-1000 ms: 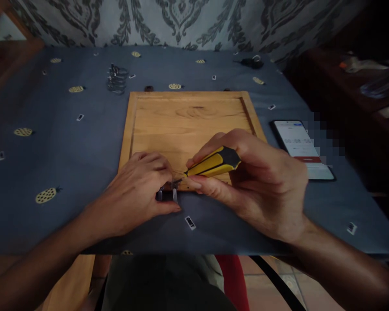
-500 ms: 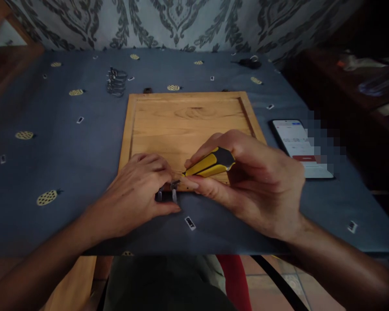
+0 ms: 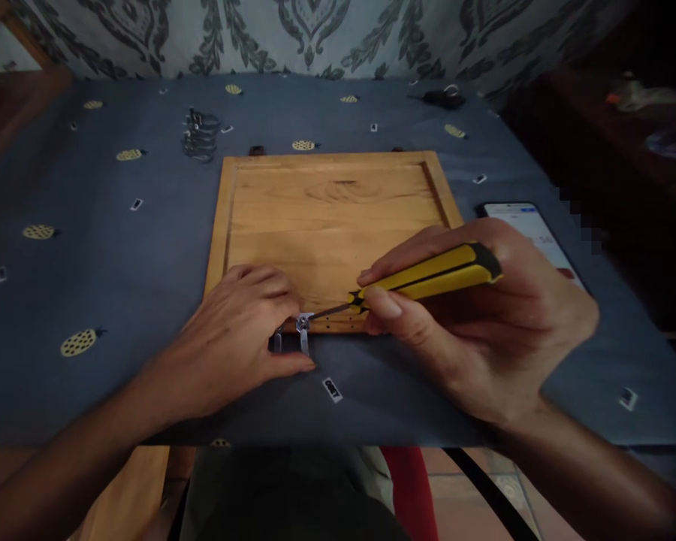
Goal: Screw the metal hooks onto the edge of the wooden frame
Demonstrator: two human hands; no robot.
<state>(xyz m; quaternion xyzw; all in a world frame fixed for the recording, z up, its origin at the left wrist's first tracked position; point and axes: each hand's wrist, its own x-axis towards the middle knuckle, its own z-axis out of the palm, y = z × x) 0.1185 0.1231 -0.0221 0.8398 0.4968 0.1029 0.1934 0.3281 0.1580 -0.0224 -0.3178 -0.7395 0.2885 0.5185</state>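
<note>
A small silver metal hook (image 3: 304,340) sits at the near edge of a light-brown, framed wooden board (image 3: 327,210), left of a few small dark holes; a second one is partly behind the left hand (image 3: 242,330). The thin shaft of a yellow and black screwdriver (image 3: 428,279) points down-left to the first hook – whether its tip touches, I cannot tell. The right hand (image 3: 484,323) has its grip closed around the handle, thumb along the near side, wrist coming from lower right. The left hand lies palm down over the board's edge, fingers bent, thumb stretched below the hooks; I cannot tell if its grip pinches one.

The blue table (image 3: 118,300) carries printed yellow pineapples and white labels – the nearest one seems to read "OBEY". The black phone (image 3: 518,218) is half covered, its screen writing unclear.
</note>
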